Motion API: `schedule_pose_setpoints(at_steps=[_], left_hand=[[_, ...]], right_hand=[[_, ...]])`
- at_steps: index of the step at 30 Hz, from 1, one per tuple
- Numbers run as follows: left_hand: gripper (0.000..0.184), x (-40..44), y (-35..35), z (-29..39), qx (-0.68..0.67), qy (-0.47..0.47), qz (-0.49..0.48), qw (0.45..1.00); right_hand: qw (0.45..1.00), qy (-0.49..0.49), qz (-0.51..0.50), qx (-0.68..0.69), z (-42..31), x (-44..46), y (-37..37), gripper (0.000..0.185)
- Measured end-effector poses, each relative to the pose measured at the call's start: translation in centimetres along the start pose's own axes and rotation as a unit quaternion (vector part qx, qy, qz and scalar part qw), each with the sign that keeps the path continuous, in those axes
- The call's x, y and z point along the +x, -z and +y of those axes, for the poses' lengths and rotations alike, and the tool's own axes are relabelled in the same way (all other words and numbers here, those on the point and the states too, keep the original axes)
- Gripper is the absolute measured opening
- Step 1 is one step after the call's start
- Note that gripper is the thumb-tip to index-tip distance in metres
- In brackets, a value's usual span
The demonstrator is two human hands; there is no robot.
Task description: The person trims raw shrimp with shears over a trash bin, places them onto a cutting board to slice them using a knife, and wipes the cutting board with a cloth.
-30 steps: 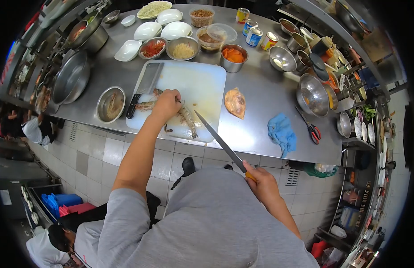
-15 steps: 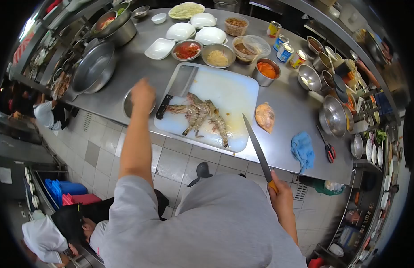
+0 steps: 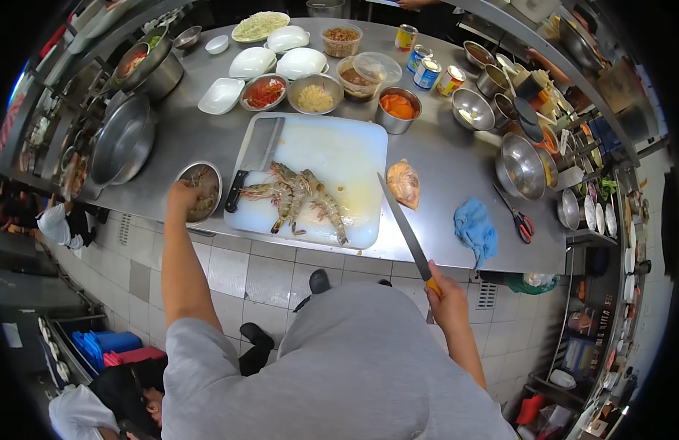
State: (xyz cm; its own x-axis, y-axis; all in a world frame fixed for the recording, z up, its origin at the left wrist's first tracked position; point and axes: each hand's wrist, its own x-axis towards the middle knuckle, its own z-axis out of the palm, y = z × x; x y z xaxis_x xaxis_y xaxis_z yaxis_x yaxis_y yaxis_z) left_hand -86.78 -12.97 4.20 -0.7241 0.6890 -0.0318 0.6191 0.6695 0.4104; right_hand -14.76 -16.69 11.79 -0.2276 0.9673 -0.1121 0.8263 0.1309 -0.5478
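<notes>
My left hand [image 3: 184, 196] reaches over the near rim of a metal bowl [image 3: 218, 176] of raw prawns [image 3: 205, 183]. Its fingertips are down among the prawns, too hidden to show whether they grip one. In my right hand [image 3: 448, 295] is a long kitchen knife [image 3: 407, 231], held closed by its yellow handle, the blade pointing up past the board's right edge. Several whole prawns [image 3: 299, 194] lie together on the white cutting board [image 3: 339, 147]. A cleaver [image 3: 262, 147] with a black handle lies along the board's left side.
Right of the board are a tied plastic bag of food [image 3: 404, 183], a blue cloth [image 3: 475, 229] and scissors [image 3: 523, 226]. Behind it stand white dishes [image 3: 301, 64], ingredient bowls [image 3: 315, 94] and cans [image 3: 427, 73]. A large metal basin [image 3: 125, 139] stands left. Other people [image 3: 79, 411] are lower left.
My left hand has come down into the prawn bowl, whose contents now show. The view has shifted, so the table's things appear further left. The knife stays in my right hand.
</notes>
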Motion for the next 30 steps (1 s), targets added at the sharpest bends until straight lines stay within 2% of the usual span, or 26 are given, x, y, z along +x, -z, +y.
schedule_pose_setpoints(at_steps=[1,2,4,5,7,8,10,11,13,14,15,16,18,20,22,24,26,28,30], left_hand=[[0.044,0.4,0.2,-0.8,-0.056,-0.005,0.001,0.998],[0.044,0.7,0.6,-1.6,-0.055,-0.006,0.002,0.998],[0.047,0.1,1.8,-1.4,-0.241,0.074,-0.049,0.966],[0.047,-0.2,2.3,-1.1,-0.239,0.071,-0.049,0.967],[0.038,-1.1,3.5,-0.2,-0.146,0.101,-0.013,0.984],[0.038,-1.7,3.7,0.1,-0.145,0.098,-0.013,0.984],[0.039,-2.5,4.2,0.3,0.102,0.018,0.112,0.988],[0.039,-2.8,4.3,0.7,0.104,0.016,0.114,0.988],[0.043,-3.9,5.0,2.7,0.036,0.000,0.180,0.983],[0.043,-4.5,5.1,4.0,0.038,-0.003,0.181,0.983],[0.045,-5.6,5.3,6.0,-0.158,0.042,0.088,0.983],[0.048,-6.6,5.2,8.0,-0.347,0.085,-0.010,0.934],[0.050,-8.9,4.1,12.0,-0.425,-0.004,-0.122,0.897],[0.048,-14.1,3.2,19.8,-0.405,-0.044,-0.133,0.904],[0.049,-16.4,-0.3,24.0,-0.322,-0.137,-0.158,0.923],[0.049,-20.9,-3.2,29.5,-0.127,-0.252,-0.074,0.957],[0.052,-23.3,-8.6,32.5,-0.041,-0.324,-0.025,0.945],[0.051,-25.2,-13.9,33.8,-0.002,-0.332,0.000,0.943],[0.050,-27.2,-15.4,34.8,0.038,-0.347,0.020,0.937]], right_hand=[[1.000,0.001,0.000,0.002,0.5,0.2,0.0,0.066],[1.000,-0.002,0.006,-0.006,1.0,0.4,-0.1,0.066],[1.000,-0.007,0.014,-0.012,2.0,0.7,0.0,0.065],[1.000,-0.016,0.015,-0.001,2.4,0.8,0.2,0.066],[0.999,-0.027,0.018,0.011,3.4,1.1,0.5,0.067],[1.000,-0.020,0.017,0.000,3.9,1.3,0.6,0.067],[1.000,-0.012,0.017,-0.007,4.2,1.7,1.1,0.067],[1.000,-0.017,0.017,-0.006,4.0,1.7,1.2,0.066],[1.000,-0.023,0.016,0.001,4.5,1.6,1.2,0.066],[0.999,0.010,0.015,0.032,5.3,1.6,1.0,0.066],[0.997,0.043,0.015,0.062,5.9,1.6,0.8,0.066],[0.997,0.043,0.015,0.065,6.6,1.7,0.3,0.066],[0.999,0.030,0.025,0.027,7.8,1.9,-0.4,0.063],[1.000,0.014,0.018,0.020,7.6,2.1,-0.3,0.063],[1.000,-0.002,0.010,0.013,7.8,2.2,-0.4,0.063],[0.998,0.024,0.012,0.063,8.5,2.3,-0.9,0.063],[0.995,0.038,0.016,0.090,8.6,2.1,-0.7,0.065],[0.992,0.049,0.019,0.118,8.8,1.7,-0.1,0.067],[0.982,-0.023,-0.078,0.170,9.0,1.3,0.9,0.064]])
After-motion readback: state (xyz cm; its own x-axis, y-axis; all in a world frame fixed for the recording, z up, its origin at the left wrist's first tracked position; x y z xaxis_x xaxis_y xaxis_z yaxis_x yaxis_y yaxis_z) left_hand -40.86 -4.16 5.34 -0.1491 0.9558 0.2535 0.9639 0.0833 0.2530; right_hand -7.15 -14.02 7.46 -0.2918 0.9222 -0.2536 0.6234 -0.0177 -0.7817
